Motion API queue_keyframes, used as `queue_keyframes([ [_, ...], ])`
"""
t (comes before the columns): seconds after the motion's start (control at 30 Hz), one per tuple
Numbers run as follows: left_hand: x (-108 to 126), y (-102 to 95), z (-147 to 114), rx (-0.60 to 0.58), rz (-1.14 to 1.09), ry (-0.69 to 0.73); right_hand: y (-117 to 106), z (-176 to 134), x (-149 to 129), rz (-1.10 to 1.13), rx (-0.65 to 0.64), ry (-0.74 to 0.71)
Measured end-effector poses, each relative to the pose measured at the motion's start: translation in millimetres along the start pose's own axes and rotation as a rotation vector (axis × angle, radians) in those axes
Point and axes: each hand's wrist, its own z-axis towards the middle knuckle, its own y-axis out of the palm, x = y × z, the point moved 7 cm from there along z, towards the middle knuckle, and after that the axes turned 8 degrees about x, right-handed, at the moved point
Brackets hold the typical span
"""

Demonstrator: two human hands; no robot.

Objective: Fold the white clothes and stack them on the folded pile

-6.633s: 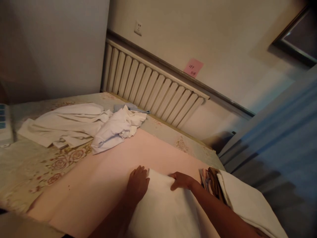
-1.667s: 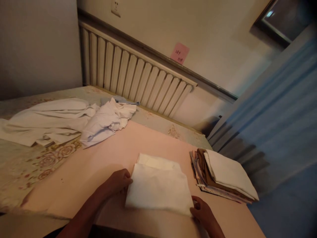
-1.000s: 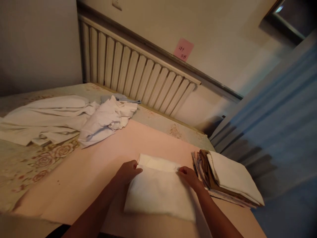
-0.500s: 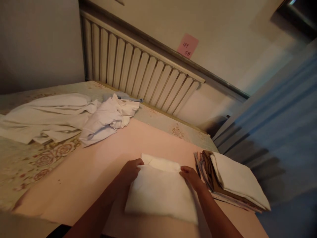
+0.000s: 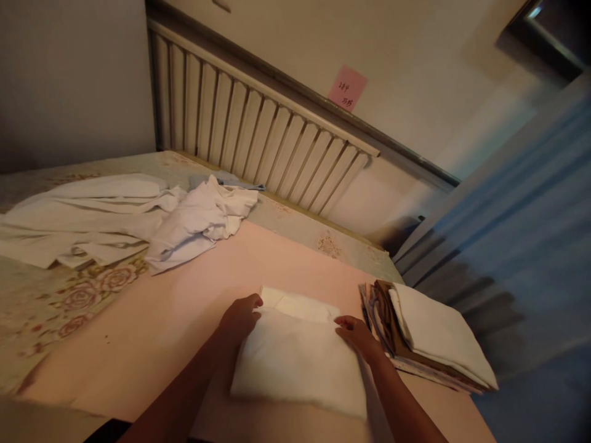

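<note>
A white folded cloth (image 5: pixel 300 363), possibly a garment, lies flat before me, with a narrow strip of a lower layer showing along its far edge. At its far left corner is my left hand (image 5: pixel 241 317), thumb and fingertips slightly apart and touching the cloth's edge. My right hand (image 5: pixel 359 337) rests at the far right corner in the same way, its fingers a little spread. Neither hand visibly pinches the fabric. To the right of my right hand sits a stack of folded clothes, with a white folded piece (image 5: pixel 441 326) on top and a brown one (image 5: pixel 390 314) beneath.
A pink sheet (image 5: pixel 184 344) covers part of the flowered bedcover (image 5: pixel 87 295). Crumpled white garments (image 5: pixel 92 209) and a pale shirt (image 5: pixel 198 221) lie at the far left. Behind the bed runs a radiator (image 5: pixel 258 123); a blue curtain (image 5: pixel 521 246) hangs on the right.
The cloth's folded edge has settled flat. My fingers, closed on its two corners before, have loosened and parted slightly. The view has shifted a little.
</note>
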Motion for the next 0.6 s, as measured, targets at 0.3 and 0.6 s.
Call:
queue_keyframes([
  [0.3,2.6,-7.1,-2.4,0.056,0.053,-0.032,-10.1,-5.1,5.6,-0.05,0.045,-0.011],
  [0.6,19.5,-24.6,-16.5,0.303,0.248,0.078,-27.8,1.6,-23.6,-0.218,0.25,-0.095],
])
